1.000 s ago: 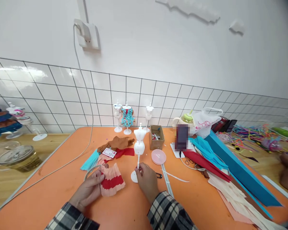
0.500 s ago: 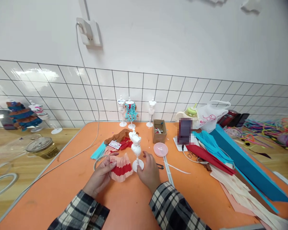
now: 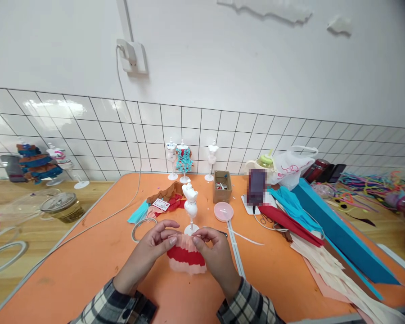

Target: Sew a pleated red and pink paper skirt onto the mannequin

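Observation:
Between my hands hangs a small gathered paper skirt (image 3: 187,256) with pink and red bands. My left hand (image 3: 154,245) pinches its upper left corner, and my right hand (image 3: 213,247) pinches the upper right one. Just behind the skirt stands a bare white mini dress form (image 3: 191,204) on a round base, upright and apart from my fingers. To the left of it lie a white ring (image 3: 142,228) and a pile of brown, red, pink and blue crepe paper (image 3: 165,193) with a printed card (image 3: 161,204) on top.
More dress forms (image 3: 184,157) stand by the tiled wall, one dressed in blue. A small cardboard box (image 3: 222,186), a pink dish (image 3: 223,211) and a phone (image 3: 257,186) are behind to the right. Crepe paper strips (image 3: 300,220) cover the right side; a cable (image 3: 97,220) crosses the left.
My right hand has left the dress form's base and now pinches the skirt. The skirt has moved right, in front of the form, stretched between both hands.

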Demonstrator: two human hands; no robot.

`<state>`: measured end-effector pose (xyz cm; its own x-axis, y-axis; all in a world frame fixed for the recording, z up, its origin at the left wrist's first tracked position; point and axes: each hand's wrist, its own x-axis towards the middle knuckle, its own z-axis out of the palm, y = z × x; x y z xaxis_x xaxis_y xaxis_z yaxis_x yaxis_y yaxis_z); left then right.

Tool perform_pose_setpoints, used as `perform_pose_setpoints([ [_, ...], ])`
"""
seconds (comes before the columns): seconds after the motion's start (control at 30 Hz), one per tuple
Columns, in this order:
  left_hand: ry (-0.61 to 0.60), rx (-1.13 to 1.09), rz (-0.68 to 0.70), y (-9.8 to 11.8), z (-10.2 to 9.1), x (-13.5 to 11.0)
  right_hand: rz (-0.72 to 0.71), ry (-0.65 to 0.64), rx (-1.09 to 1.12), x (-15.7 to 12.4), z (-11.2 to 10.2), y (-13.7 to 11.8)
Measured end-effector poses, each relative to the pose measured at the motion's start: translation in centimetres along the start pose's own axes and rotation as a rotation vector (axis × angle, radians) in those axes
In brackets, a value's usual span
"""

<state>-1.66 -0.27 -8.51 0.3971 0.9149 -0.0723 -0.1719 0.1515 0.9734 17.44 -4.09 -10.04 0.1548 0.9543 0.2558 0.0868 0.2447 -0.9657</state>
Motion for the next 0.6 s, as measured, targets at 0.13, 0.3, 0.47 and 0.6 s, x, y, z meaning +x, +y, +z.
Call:
perform_pose_setpoints([
  [0.13, 0.147, 0.156, 0.03, 0.6, 0.3, -0.1, 0.01, 0.002, -0.004, -0.2, -0.2, -0.4],
  [0.3, 0.196, 0.276, 0.076, 1.1, 0.3, 0.1, 0.074, -0.055, -0.001, -0.1, -0.1, -0.2],
  [0.47, 0.203, 0.385, 0.11, 2.5, 0.2, 0.8, 0.077, -0.093, -0.097, 1.0, -0.2, -0.5],
  [0.6, 0.251, 0.424, 0.238, 4.3, -0.4, 2.6, 0.008, -0.11, -0.121, 2.9, -0.8, -1.4],
])
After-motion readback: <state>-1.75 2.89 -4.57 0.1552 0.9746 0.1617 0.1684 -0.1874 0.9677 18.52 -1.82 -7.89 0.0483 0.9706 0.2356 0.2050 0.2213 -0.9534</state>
